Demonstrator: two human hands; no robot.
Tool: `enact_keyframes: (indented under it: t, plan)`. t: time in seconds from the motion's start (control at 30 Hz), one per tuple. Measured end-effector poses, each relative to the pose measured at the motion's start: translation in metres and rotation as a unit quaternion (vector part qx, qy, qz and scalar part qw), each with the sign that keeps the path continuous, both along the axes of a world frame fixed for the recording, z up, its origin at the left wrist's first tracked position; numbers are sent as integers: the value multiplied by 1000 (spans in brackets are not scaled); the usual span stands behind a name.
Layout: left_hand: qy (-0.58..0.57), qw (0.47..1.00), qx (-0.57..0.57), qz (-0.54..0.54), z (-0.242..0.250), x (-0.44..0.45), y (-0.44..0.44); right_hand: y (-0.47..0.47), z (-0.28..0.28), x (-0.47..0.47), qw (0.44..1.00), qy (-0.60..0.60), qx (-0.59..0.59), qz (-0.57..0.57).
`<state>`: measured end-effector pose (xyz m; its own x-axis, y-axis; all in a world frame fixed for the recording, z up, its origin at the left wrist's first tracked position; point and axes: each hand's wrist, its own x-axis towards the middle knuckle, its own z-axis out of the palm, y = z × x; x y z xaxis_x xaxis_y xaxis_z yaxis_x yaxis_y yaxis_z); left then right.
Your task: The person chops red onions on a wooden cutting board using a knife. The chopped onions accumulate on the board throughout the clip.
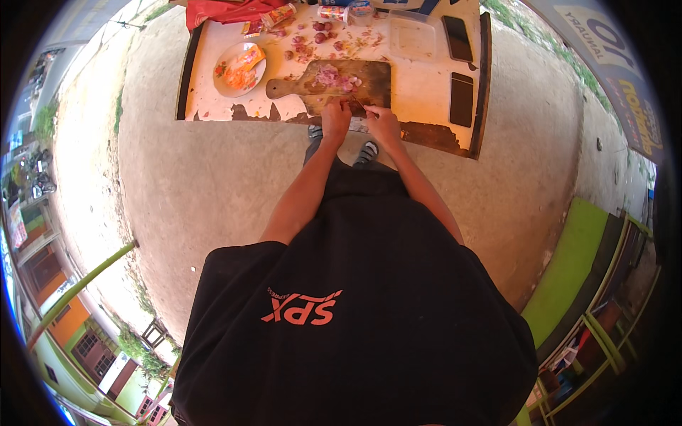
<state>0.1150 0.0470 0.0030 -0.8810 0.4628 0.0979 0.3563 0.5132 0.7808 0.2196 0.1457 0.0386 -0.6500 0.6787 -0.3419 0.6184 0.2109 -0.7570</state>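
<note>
A wooden cutting board [373,80] with a handle lies near the table's front edge. Sliced shallots [333,78] are heaped on its far half. My right hand [382,123] grips a small knife [358,101], whose thin blade points over the board toward my other hand. At the board's front edge, my left hand [335,118] has its fingers bent down and drawn together; whether a shallot piece is between them is too small to tell. Whole shallots [320,37] and scattered peelings [367,42] lie beyond the board.
A plate [218,80] of grated orange food, likely carrot, stands left of the board. Two phones [461,99] lie at the right edge. A clear plastic container [413,34], several packages [278,16] and a red bag [229,10] sit farther back. The tabletop's front edge [431,134] is peeling.
</note>
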Motion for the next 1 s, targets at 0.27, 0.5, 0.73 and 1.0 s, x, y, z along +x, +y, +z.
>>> enact_keyframes:
  t: [0.27, 0.5, 0.73, 1.0]
  plan:
    - [-21, 1000, 11, 0, -7, -3, -1, 2, -5, -1, 999, 23, -9, 33]
    - [-29, 999, -23, -4, -1, -4, -2, 6, -14, 0, 999, 9, -15, 36]
    - [-7, 1000, -22, 6, 0, -5, 0, 8, -22, -2, 996, 37, -42, 76]
    - [-12, 1000, -17, 17, -2, -5, 2, 2, 7, -2, 992, 20, 70, 102]
